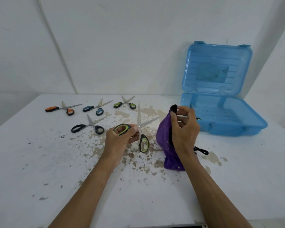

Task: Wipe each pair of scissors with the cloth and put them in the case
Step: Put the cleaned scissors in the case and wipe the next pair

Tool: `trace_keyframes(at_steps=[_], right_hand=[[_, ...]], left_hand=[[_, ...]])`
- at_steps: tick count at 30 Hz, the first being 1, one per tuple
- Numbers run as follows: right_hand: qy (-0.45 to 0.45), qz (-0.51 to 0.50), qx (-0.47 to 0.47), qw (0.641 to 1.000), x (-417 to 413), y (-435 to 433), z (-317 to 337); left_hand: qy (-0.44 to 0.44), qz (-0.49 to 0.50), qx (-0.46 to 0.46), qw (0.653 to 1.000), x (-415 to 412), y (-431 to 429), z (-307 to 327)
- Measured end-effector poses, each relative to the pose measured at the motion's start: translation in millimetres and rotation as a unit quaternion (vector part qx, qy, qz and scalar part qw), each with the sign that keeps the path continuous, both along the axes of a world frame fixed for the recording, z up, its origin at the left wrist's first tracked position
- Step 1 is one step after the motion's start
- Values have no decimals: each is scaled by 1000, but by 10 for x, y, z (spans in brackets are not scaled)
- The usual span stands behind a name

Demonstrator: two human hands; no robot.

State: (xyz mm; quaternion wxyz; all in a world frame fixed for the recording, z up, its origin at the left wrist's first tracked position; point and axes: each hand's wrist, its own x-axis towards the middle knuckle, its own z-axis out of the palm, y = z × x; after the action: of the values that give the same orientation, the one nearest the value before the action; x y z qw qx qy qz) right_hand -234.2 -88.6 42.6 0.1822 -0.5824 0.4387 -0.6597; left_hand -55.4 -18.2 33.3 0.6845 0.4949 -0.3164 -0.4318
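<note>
My left hand [120,137] grips a pair of green-handled scissors [141,129] by one handle, blades apart and pointing up and away. My right hand [184,129] pinches the top of a purple cloth [164,145] with black trim, lifting it so its lower end rests on the table. Several other pairs lie on the table's far left: orange-handled scissors [62,109], blue-handled scissors [95,107], another green-handled pair [125,103] and black-handled scissors [89,126]. The blue plastic case [237,129] stands open at the right, its lid leaning on the wall.
The white table [39,162] has chipped, flaking paint in its middle. A black loop [202,151] of the cloth lies just right of my right wrist. White walls close the back and right side. The near table edge runs along the bottom.
</note>
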Motion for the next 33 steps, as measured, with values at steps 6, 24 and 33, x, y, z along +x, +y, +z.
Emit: trace_keyframes(at_steps=[6, 24, 33], right_hand=[[63, 99, -68, 991, 254, 352, 48], [-32, 42, 6, 999, 194, 142, 109], [201, 129, -100, 966, 468, 270, -48]], left_hand=[[-18, 11, -1, 1000, -11, -3, -2], [-12, 44, -15, 999, 76, 3, 51], [30, 49, -12, 998, 17, -18, 49]])
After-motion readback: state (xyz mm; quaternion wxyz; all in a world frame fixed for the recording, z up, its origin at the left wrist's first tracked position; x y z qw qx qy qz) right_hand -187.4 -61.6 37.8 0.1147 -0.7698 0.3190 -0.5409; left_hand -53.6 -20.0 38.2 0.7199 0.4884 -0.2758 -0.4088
